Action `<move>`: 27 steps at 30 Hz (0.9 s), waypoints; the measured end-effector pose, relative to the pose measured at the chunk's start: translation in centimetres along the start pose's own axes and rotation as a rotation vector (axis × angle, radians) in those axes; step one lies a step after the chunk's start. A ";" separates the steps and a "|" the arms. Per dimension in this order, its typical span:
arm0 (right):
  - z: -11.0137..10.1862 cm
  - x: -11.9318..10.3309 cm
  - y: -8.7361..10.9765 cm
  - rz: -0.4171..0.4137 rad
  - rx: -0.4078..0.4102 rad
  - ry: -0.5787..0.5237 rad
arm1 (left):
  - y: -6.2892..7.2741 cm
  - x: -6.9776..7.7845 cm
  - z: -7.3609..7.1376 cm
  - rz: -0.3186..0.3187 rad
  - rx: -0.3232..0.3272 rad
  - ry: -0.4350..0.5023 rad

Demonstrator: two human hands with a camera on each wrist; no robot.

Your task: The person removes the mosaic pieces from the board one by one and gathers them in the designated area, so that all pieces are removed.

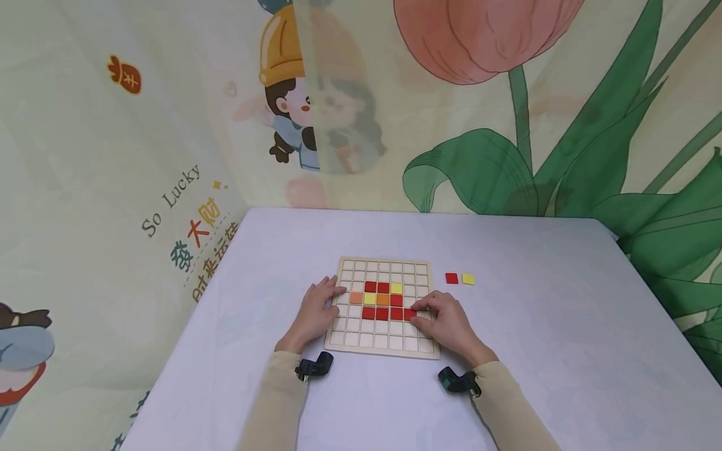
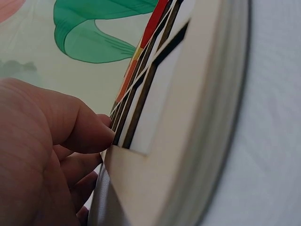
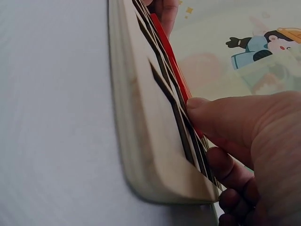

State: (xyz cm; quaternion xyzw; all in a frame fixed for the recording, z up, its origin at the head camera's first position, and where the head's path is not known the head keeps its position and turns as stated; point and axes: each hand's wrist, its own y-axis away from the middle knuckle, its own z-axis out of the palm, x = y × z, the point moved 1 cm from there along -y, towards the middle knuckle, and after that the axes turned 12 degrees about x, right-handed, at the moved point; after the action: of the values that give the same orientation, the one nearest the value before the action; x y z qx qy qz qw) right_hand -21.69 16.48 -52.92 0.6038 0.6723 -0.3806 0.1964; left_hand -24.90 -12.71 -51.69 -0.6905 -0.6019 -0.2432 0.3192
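A square wooden grid board [image 1: 386,353] lies on the table with red, yellow and orange square tiles in its middle cells. My left hand [image 1: 317,311] rests at the board's left edge, its index fingertip and thumb touching the frame. In the left wrist view the thumb [image 2: 89,127] lies at the rim. At the right end of the lower row, my right hand [image 1: 448,322] pinches a red tile [image 1: 410,315] between thumb and index finger, close over its cell. In the right wrist view the thumb tip meets the red edge; the tile's far side is hidden.
A loose red tile [image 1: 452,278] and a loose yellow tile [image 1: 468,279] lie right of the board's upper corner. The white-covered table [image 1: 507,244] backs onto a printed cloth [image 1: 350,125]. A black wrist camera [image 1: 459,381] sits on each sleeve's cuff.
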 end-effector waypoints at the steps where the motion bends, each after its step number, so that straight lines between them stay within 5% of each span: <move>1: 0.0 0.0 0.0 0.001 -0.001 0.002 | -0.1 0.1 0.0 0.005 0.000 0.000; 27: -0.1 0.0 0.4 0.008 -0.029 -0.077 | 0.1 0.3 0.0 -0.022 0.005 -0.020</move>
State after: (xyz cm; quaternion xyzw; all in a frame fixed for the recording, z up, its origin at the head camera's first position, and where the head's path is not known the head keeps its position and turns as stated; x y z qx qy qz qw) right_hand -21.30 16.59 -52.99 0.5884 0.6672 -0.3930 0.2327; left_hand -24.74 -12.51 -51.45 -0.6854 -0.6132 -0.2382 0.3122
